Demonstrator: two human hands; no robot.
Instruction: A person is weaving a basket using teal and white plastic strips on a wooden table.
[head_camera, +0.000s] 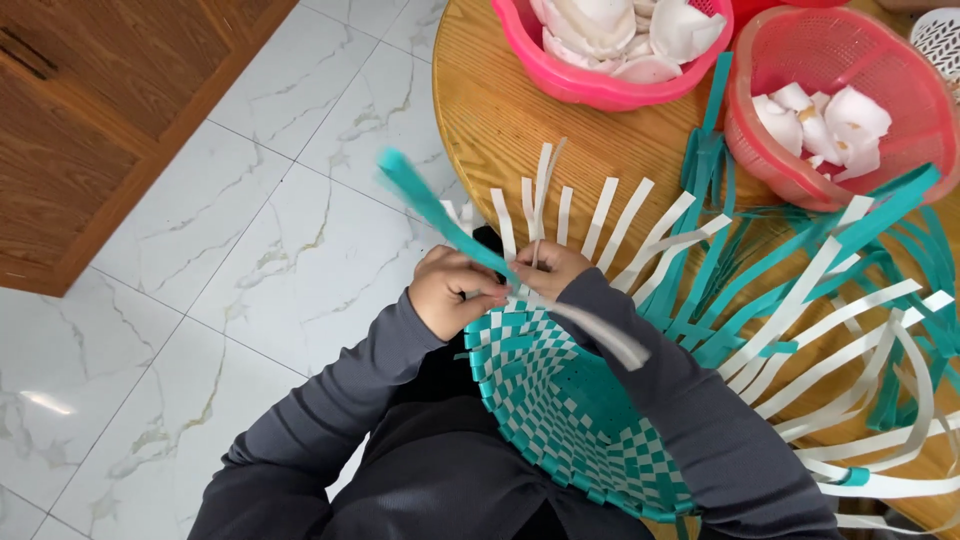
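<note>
Both hands meet at the rim of the half-woven teal-and-white basket (570, 410) on the lap. The left hand (447, 292) pinches a teal strip (430, 205) taut; the right hand's (550, 268) fingers pinch white uprights (540, 190), steadying them.

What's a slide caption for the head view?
Both hands, left hand and right hand, weave a teal strip into a half-finished teal-and-white basket.

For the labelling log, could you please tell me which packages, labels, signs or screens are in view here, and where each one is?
None in view: no package, label, sign or screen.
Nearest in kind are open containers on the round wooden table:
pink bowl, top centre, round, holding white pieces;
red basket, top right, round, mesh-walled, holding white pieces.
</note>
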